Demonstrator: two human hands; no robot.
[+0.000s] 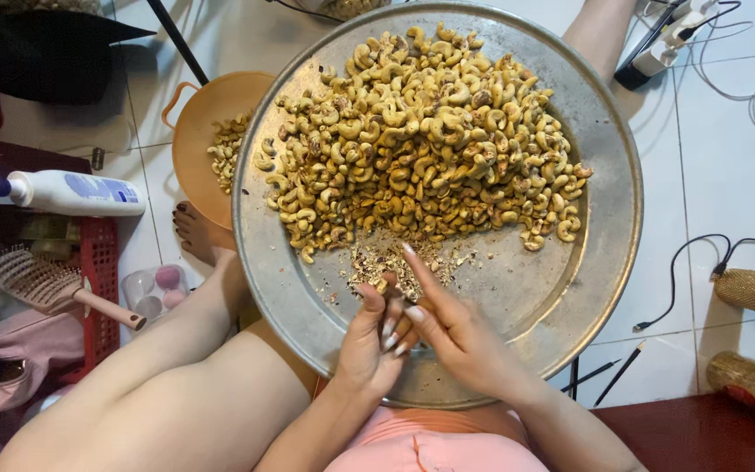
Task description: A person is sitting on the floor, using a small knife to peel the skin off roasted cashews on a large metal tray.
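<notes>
Hands meet over the near edge of a large round metal tray (605, 218) balanced on the lap of a person seated on a tiled floor (727, 175). The left hand (369, 345) is curled, fingers folded toward the palm, and the right hand (456, 336) closes in against it, thumb and fingers pinched, its index finger stretched out and pointing toward the tray's far-left side. Between the fingertips sits a single cashew nut (392, 308), mostly hidden; which way its long axis runs cannot be told. Just beyond the fingertips, a scatter of peeled skins (377, 262) lies on the bare metal. A broad heap of unpeeled cashews (421, 131) fills the far half of the tray, its near edge running roughly left to right; the curved nuts point every way.

Beside the tray's left rim, partly under it, an orange colander (198, 131) holds a smaller lot of nuts. Further left on the floor are a white lotion bottle (67, 192) lying on its side, its blue cap pointing left, and a hairbrush (50, 288) whose handle points right, resting against a red crate (98, 288). Black cables (683, 262) trail across the floor at right, near two pencils (605, 376).
</notes>
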